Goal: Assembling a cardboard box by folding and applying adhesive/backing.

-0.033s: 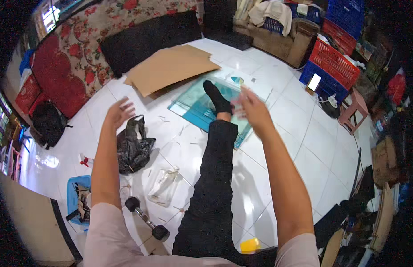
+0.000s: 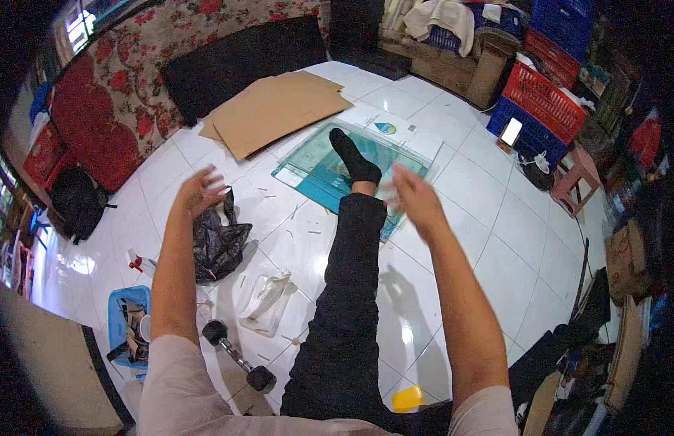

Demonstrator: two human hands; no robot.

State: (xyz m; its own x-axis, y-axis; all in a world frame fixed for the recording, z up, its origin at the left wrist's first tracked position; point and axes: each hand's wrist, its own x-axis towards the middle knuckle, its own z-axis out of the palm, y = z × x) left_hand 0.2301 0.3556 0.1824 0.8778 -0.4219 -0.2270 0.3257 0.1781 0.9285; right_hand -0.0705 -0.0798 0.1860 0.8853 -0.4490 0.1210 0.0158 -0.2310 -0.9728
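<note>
My left hand [image 2: 200,191] is raised over the floor, fingers loosely apart and nothing in it. Just below it sits a crumpled black plastic bag [image 2: 219,247]. My right hand [image 2: 415,200] is held up in the air too, empty, its fingers apart and a little blurred. Behind its fingertips lies a clear sheet [image 2: 308,156] over a teal and white printed panel [image 2: 319,190]. My outstretched leg crosses these, and its black-socked foot [image 2: 351,156] rests on the sheet.
Flat brown cardboard [image 2: 279,112] lies beyond the sheet. Nearer me are a clear plastic tray [image 2: 263,309], a dumbbell [image 2: 237,356], a blue basket of scraps [image 2: 128,299] and a yellow object [image 2: 407,399]. Stacked crates [image 2: 544,102] and a pink stool [image 2: 575,178] stand at right.
Both hands have shifted slightly: the right a little lower, the left a touch to the right. More of the printed panel's far part shows. Neither hand has picked up anything.
</note>
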